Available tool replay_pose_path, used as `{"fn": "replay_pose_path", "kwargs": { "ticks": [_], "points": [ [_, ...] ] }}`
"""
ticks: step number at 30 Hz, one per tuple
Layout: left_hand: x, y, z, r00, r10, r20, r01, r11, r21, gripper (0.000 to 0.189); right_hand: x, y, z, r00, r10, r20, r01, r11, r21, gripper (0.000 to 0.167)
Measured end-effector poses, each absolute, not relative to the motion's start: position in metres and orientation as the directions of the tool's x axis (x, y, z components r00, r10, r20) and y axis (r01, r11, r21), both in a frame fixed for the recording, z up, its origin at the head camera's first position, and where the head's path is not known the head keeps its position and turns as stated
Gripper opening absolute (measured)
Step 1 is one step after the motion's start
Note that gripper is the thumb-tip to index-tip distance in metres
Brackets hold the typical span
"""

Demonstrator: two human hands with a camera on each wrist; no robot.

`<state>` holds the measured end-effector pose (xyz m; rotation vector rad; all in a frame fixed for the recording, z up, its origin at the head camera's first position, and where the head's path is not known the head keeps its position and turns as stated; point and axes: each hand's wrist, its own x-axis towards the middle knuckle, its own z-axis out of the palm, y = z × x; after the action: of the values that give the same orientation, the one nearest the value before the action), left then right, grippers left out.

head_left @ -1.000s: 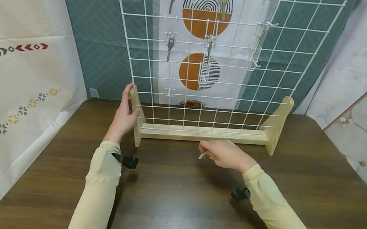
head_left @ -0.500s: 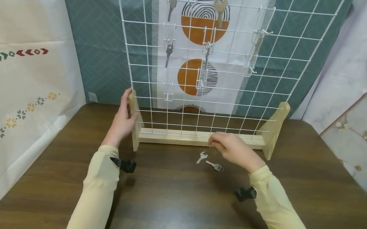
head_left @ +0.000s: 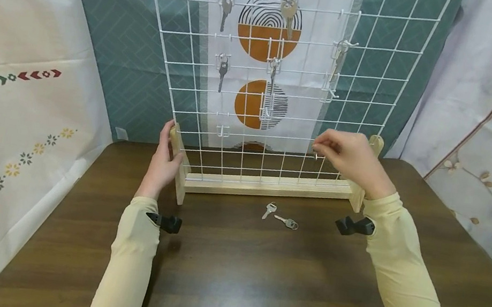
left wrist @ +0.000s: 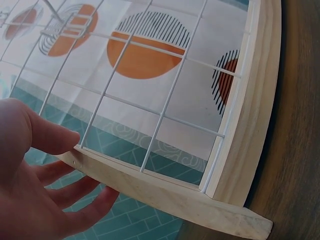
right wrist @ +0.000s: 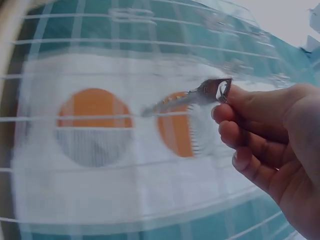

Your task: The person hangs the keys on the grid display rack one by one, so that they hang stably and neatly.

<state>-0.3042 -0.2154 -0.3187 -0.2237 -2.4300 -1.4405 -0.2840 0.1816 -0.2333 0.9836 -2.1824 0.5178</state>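
My right hand (head_left: 348,154) is raised before the lower right of the white wire grid (head_left: 306,98). Its thumb and forefinger pinch a key (right wrist: 200,95) by the small ring at its head; the blade points away from the fingers. My left hand (head_left: 162,169) holds the left upright of the wooden stand (left wrist: 135,182), thumb on the near side and fingers behind. On the table, just in front of the stand, lie a loose key (head_left: 269,210) and a key with a ring (head_left: 288,223), slightly apart.
Several keys hang from hooks on the grid, among them a key at upper left (head_left: 226,9) and a key at upper middle (head_left: 288,14). A bare hook (head_left: 223,131) sits low on the left. Patterned cloths (head_left: 0,134) hang around the brown table (head_left: 225,280).
My right hand has lifted off the table with one key, moving up and to the right. The other two keys stay lying there. My left hand has kept its place on the stand.
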Motion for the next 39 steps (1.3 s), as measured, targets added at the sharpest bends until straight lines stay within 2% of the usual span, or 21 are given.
{"fn": "replay_pose_path", "kwargs": {
  "ticks": [6,11,15,20,29,39],
  "points": [
    [-0.305,-0.217,-0.320,-0.940,-0.023,0.340,0.286,0.490,0.824,0.077,-0.283,0.188,-0.186,-0.476,-0.340,0.811,-0.710,0.692,-0.127,0.006],
    [-0.305,-0.217,-0.320,-0.940,-0.025,0.339,0.286,0.481,0.828,0.077,-0.291,0.187,-0.165,-0.528,-0.257,0.810,-0.657,0.727,-0.198,0.011],
    [-0.305,-0.216,-0.320,-0.940,-0.023,0.339,0.288,0.476,0.831,0.077,-0.299,0.187,-0.162,-0.574,-0.247,0.781,-0.613,0.761,-0.210,0.013],
    [-0.305,-0.216,-0.320,-0.942,-0.020,0.334,0.286,0.471,0.835,0.077,-0.303,0.187,-0.163,-0.601,-0.243,0.762,-0.590,0.777,-0.218,0.013],
    [-0.306,-0.218,-0.321,-0.942,-0.024,0.336,0.283,0.486,0.827,0.078,-0.303,0.188,-0.164,-0.608,-0.259,0.750,-0.581,0.789,-0.199,0.015],
    [-0.306,-0.218,-0.320,-0.942,-0.020,0.336,0.283,0.493,0.823,0.079,-0.300,0.191,-0.169,-0.588,-0.258,0.767,-0.575,0.799,-0.172,0.014]
  ]
}}
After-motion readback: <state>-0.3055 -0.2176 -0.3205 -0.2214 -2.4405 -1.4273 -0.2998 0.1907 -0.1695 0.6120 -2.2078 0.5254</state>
